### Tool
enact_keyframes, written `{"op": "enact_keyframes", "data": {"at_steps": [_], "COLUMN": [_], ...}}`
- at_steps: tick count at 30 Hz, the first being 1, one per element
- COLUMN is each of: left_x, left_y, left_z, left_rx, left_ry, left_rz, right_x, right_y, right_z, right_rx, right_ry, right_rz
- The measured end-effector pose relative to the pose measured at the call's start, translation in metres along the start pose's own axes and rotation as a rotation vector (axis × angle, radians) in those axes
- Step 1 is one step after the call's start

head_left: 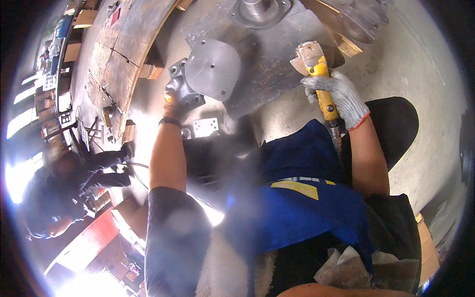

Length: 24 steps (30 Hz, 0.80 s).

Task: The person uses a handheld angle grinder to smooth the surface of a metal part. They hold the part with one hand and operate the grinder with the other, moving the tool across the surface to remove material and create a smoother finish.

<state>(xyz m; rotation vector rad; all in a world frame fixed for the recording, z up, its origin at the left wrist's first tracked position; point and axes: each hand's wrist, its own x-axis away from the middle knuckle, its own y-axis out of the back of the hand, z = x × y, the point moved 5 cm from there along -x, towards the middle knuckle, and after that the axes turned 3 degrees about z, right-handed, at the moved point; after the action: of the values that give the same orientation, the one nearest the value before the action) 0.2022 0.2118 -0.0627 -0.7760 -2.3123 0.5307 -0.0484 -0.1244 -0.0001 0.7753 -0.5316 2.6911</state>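
My right hand (341,94), in a white knit glove with a red cuff, is wrapped round the body of a yellow air grinder (324,96). The grinder's worn head and disc point away from me, and a hose fitting (336,133) comes off its near end. At the left, my left hand (173,101) is closed on the edge of a metal bracket (194,99), dark and drilled with several holes. A flat, rounded grey plate (213,69) with small holes covers part of this bracket; whether they are joined I cannot tell. The grinder is apart from both.
A dark steel work surface (277,64) lies ahead, bearing a round flanged part (260,12). More metal parts (356,20) sit at the far right by wood. Below the bracket is a small drilled plate (205,127). Another person (54,193) is at the left, near a wooden table (111,69).
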Motion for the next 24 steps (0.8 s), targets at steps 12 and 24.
{"op": "enact_keyframes", "data": {"at_steps": [12,24], "left_x": [0.02,-0.009], "left_y": [-0.028,0.057], "left_z": [-0.003,0.072], "left_rx": [-0.069,0.035], "left_ry": [0.051,0.062], "left_rz": [-0.035,-0.179], "right_x": [-0.005,-0.01], "right_y": [0.001,0.008], "right_z": [-0.005,-0.013], "right_rx": [0.076,0.028], "right_ry": [-0.09,-0.045], "right_rz": [-0.082,-0.08]}}
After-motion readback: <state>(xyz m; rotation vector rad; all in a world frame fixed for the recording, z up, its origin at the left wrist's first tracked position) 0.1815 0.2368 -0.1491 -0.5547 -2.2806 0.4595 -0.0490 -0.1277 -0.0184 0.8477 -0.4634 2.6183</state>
